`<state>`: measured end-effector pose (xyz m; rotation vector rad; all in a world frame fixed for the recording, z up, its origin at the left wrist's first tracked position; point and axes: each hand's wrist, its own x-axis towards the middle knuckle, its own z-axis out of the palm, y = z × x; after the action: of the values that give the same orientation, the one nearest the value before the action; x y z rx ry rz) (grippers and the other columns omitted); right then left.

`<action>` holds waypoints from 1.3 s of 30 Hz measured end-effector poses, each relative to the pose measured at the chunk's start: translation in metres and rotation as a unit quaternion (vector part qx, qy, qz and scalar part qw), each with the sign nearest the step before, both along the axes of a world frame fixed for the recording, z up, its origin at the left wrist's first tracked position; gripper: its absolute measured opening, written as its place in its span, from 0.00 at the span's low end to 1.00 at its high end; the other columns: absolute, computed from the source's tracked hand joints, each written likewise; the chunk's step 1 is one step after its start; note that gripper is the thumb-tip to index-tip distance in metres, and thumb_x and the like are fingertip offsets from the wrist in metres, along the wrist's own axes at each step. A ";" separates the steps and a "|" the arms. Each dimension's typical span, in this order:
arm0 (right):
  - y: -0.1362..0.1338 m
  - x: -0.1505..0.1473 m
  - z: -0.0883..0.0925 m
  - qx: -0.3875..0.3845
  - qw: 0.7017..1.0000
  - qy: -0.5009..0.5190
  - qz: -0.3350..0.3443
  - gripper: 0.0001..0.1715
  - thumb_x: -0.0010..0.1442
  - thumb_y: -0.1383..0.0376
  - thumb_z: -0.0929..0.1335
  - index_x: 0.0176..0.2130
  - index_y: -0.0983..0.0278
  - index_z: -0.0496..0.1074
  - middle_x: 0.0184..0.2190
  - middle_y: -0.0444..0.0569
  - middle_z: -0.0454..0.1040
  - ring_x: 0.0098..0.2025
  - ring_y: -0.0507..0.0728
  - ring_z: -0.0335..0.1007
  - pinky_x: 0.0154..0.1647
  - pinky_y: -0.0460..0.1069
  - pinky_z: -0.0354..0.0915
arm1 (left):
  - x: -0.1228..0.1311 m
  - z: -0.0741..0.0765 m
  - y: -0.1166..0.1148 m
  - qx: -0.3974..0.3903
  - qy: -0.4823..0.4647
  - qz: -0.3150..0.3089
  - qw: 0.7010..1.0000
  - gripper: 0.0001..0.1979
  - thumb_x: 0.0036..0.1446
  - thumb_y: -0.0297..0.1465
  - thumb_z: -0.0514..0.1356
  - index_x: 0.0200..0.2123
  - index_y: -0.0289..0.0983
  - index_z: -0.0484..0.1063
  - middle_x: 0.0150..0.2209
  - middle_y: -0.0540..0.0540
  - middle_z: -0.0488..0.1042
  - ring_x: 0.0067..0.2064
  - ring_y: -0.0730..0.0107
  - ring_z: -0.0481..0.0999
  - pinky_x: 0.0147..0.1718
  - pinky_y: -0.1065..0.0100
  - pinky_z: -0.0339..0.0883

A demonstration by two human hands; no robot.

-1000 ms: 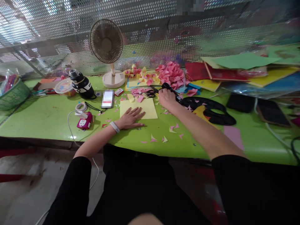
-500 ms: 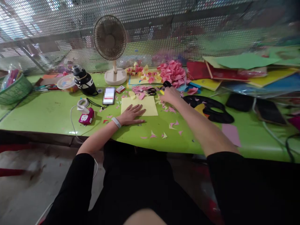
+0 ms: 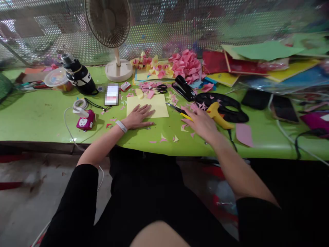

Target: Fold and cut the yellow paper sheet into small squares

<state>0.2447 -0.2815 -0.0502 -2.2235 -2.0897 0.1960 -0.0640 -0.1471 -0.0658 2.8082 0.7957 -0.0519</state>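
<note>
Right hand point(image 3: 202, 124) had come back from beside the stapler point(image 3: 184, 87), gripping yellow-handled scissors point(image 3: 187, 116), tips at the yellow sheet's point(image 3: 160, 104) right edge (contact unclear). Left hand point(image 3: 139, 117) stayed open, pressed flat over the sheet on the counter point(image 3: 133, 141). Meaning: paper steadied, tool in hand.

I see the left hand point(image 3: 138, 117) flat on rectangular pale-yellow paper point(image 3: 159, 105), the right hand point(image 3: 203, 124) holding a slim yellow-and-black tool point(image 3: 186, 116).
</note>
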 end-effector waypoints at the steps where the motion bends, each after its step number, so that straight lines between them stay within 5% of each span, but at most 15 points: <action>1: -0.003 -0.002 0.000 0.005 1.000 -0.004 -0.007 0.36 0.76 0.53 0.59 0.76 0.60 0.59 0.61 0.69 0.67 0.63 0.77 0.65 0.59 0.65 0.67 | 0.000 0.000 0.000 0.000 -0.001 0.000 1.000 0.44 0.71 0.60 0.47 0.79 0.42 0.48 0.80 0.43 0.40 0.81 0.52 0.41 0.78 0.48 0.28; 10: 0.007 -0.017 -0.002 0.020 0.997 -0.025 -0.070 0.35 0.76 0.52 0.54 0.73 0.61 0.62 0.58 0.71 0.69 0.59 0.78 0.65 0.52 0.68 0.70 | -0.001 0.007 -0.003 -0.001 0.009 -0.002 1.000 0.43 0.72 0.60 0.46 0.80 0.43 0.47 0.80 0.44 0.39 0.81 0.54 0.39 0.78 0.48 0.27; 39: 0.017 -0.021 -0.009 0.046 0.996 -0.019 -0.069 0.31 0.77 0.57 0.58 0.72 0.60 0.66 0.60 0.69 0.69 0.58 0.74 0.67 0.55 0.66 0.69 | -0.004 0.007 -0.001 0.011 0.020 0.001 1.000 0.43 0.72 0.59 0.47 0.79 0.43 0.47 0.80 0.43 0.40 0.81 0.54 0.40 0.78 0.47 0.28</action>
<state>0.2232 -0.2648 -0.0588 -2.3214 -1.9111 0.0467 -0.0682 -0.1484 -0.0584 2.8356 0.8131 -0.0983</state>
